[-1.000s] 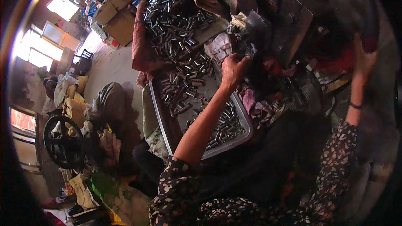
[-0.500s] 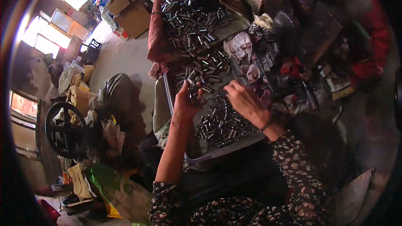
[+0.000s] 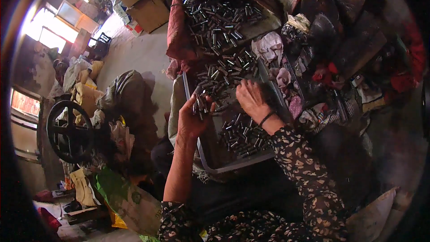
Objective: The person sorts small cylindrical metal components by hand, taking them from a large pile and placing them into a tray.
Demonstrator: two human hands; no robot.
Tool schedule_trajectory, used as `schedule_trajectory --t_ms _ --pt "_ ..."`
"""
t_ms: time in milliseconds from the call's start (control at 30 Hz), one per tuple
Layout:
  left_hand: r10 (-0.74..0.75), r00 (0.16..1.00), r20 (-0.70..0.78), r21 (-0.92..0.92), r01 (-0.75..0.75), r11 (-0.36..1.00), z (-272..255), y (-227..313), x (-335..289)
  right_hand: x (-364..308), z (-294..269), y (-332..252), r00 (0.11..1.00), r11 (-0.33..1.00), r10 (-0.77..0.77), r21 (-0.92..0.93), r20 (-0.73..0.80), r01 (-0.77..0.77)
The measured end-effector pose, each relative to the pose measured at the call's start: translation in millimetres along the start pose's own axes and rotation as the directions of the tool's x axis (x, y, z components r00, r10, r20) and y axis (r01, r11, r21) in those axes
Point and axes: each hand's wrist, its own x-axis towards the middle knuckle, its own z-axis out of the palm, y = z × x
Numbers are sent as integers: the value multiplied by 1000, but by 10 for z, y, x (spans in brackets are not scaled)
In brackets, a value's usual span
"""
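Several small metal cylinders lie in the cupped fingers of my left hand, above the left side of a grey tray. To its right, my right hand reaches palm down over the tray with its fingers bent together; its fingertips are partly hidden, and I cannot make out what they hold. Loose metal cylinders are spread over the near part of the tray. Another pile of cylinders covers its far part, just beyond both hands.
Beyond the tray, a reddish sack holds a large heap of similar cylinders. Crumpled rags lie along the tray's right side. A black handwheel stands at the left, near a grey bundle. Cardboard boxes sit farther back.
My right hand has moved left and slightly lower in over the tray. My left hand has tilted, showing more of the cylinders in it. The whole view has shifted slightly.
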Motion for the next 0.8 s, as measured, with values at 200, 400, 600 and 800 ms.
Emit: schedule_trajectory --t_ms 200,400,600,800 --pt "-64 997 48 192 53 980 21 -78 55 -165 -91 352 925 324 207 870 319 -373" --pt "-73 997 3 818 40 574 278 -353 -22 -380 -511 322 881 -313 33 842 472 -440" --pt "-120 990 78 979 -53 196 476 -482 -57 -526 -647 350 944 24 172 956 283 -291" --pt "-438 891 122 974 -191 -118 436 -307 -127 -581 -602 572 845 -402 310 865 436 -299"
